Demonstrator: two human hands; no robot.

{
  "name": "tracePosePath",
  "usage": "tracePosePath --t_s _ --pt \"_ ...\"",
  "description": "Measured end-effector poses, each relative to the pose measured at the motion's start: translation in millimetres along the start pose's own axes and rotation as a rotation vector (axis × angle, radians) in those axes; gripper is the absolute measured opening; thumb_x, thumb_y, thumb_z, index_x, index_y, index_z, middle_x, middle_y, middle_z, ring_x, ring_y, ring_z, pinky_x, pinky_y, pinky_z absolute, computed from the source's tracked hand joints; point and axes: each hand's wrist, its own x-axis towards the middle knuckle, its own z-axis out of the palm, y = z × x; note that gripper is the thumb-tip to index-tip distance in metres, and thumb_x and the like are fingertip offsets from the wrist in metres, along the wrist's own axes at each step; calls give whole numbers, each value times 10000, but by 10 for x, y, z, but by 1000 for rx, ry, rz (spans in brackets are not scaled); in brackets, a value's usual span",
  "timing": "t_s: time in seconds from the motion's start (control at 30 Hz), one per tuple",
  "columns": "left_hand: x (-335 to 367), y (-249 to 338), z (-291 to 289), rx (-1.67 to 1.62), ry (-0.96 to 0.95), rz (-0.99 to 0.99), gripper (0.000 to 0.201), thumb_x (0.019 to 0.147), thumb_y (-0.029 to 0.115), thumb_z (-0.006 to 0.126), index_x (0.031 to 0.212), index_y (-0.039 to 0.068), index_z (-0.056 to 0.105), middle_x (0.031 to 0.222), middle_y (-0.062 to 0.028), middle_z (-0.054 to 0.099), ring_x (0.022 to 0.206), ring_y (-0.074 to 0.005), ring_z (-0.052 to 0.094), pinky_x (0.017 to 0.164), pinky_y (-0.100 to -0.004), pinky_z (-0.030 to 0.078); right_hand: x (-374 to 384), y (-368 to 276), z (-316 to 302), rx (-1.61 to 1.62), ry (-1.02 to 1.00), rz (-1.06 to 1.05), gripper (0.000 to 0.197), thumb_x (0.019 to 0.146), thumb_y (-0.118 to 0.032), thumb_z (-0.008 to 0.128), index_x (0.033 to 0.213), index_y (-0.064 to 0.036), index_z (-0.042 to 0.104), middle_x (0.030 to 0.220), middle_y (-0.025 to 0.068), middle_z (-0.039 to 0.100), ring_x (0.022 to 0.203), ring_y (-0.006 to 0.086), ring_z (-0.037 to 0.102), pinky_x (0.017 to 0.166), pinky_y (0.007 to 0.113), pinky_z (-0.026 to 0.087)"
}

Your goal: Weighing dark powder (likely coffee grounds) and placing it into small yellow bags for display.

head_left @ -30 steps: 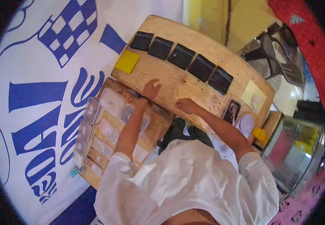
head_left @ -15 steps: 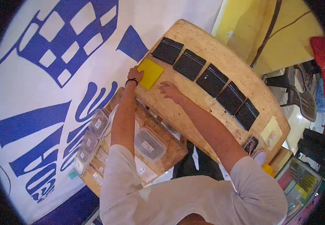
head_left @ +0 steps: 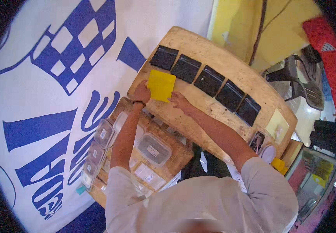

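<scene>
We see a flat yellow square (head_left: 162, 85) at the left part of the big wooden table (head_left: 195, 46). Our left hand (head_left: 142, 92) is curled at its left edge, and our right hand (head_left: 178, 100) has bent fingers at its near right corner. We cannot tell if either hand is pinching it. Farther back, we see five black pouches (head_left: 186, 69) in a row, going off to the right. Near us on the left, clear boxes (head_left: 155, 149) sit on a lower table (head_left: 181, 159). At the right end, we see a pale yellow sheet (head_left: 279, 123), and past the table, a dark chair (head_left: 309, 91).
</scene>
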Motion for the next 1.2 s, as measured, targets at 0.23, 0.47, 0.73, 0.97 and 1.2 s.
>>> tracePosePath --t_s 0.23,0.47,0.73,0.97,1.2 --pt "-1046 1297 -206 -263 -9 281 310 773 4 566 1072 71 617 909 -165 649 833 -339 629 738 -412 506 -1690 24 -623 -275 202 -317 537 846 -92 645 1316 -65 388 1295 86 456 1063 196 551 852 300 465" --pt "-2148 2605 -112 -494 -20 510 242 809 26 591 1050 13 613 921 -184 656 840 -290 652 749 -394 521 -3284 116 -1350 34 355 -438 418 875 -73 596 1236 -85 386 1170 86 503 900 175 612 705 289 506" --pt "-2877 3563 293 -638 -10 713 192 851 83 611 1011 -23 623 1079 -241 631 1027 -357 618 861 -399 493 -4389 288 -1449 258 746 -428 368 931 -269 563 1182 -44 417 1012 139 588 889 250 664 673 334 559" --pt "-3024 3820 459 -650 -95 827 176 861 66 586 999 -33 631 1064 -236 637 1059 -365 603 886 -401 484 -4662 559 -1611 390 849 -386 181 862 -137 593 992 -19 552 932 71 618 800 182 640 668 307 572" --pt "-3277 3863 513 -771 -279 794 467 830 143 650 1227 -23 470 1047 -218 622 1019 -353 598 923 -386 443 -4456 1005 -1757 -62 1071 -268 156 783 -105 694 822 5 591 737 81 630 670 156 619 590 301 534"
